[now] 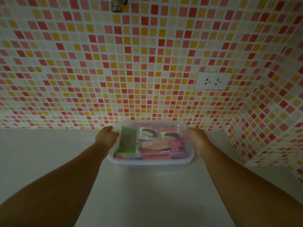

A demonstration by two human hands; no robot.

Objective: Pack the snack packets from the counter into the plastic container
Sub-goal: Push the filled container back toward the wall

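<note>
- Snack packets (148,143) in green, red and orange wrappers lie packed inside the clear rectangular plastic container (152,163), which sits on the white counter (49,153) against the mosaic-tiled wall (131,63).
- Left hand (106,136) and right hand (197,139) grip opposite short ends, fingers curled over the rim, probably to steady or lift it.
- No loose packets show on the counter; packing appears complete.

Red, orange and cream mosaic wall (147,63), white socket (212,81), pale grey counter (41,153); clear container (152,163) showing a green packet (127,140), red-and-white packets (148,132), something pink (177,142), perhaps ribbon.
</note>
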